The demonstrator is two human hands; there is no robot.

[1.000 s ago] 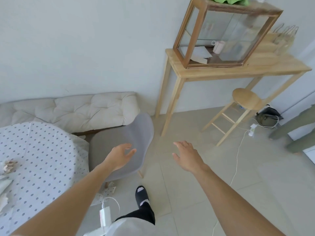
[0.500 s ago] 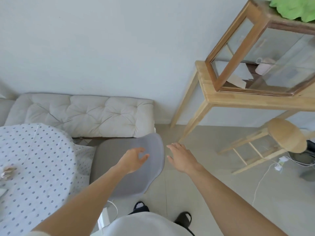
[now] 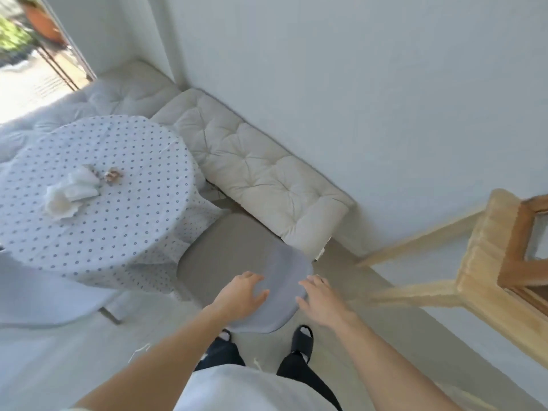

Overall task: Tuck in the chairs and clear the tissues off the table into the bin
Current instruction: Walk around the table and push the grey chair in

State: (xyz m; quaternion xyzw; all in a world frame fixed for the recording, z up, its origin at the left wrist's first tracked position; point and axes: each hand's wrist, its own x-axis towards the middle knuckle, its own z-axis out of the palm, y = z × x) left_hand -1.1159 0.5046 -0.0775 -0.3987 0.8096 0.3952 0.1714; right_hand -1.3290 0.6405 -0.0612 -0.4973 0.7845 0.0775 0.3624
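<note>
A grey chair (image 3: 237,262) stands in front of me, its seat towards the round table (image 3: 89,232) with the dotted cloth. My left hand (image 3: 240,295) lies on the left side of the chair's backrest with its fingers spread. My right hand (image 3: 321,298) touches the backrest's right edge, fingers apart. Neither hand is closed around it. Crumpled white tissues (image 3: 71,191) lie on the table near its middle, next to a small brownish scrap (image 3: 112,175). No bin is in view.
A cushioned cream bench (image 3: 267,179) runs along the wall behind the chair and table. A wooden side table (image 3: 480,280) stands at the right. Another pale chair (image 3: 44,298) sits at the lower left by the table. My feet (image 3: 302,339) are just behind the grey chair.
I have stepped closer and turned left, bringing the table and tissues into view. Both hands have come forward from the air onto the grey chair's backrest.
</note>
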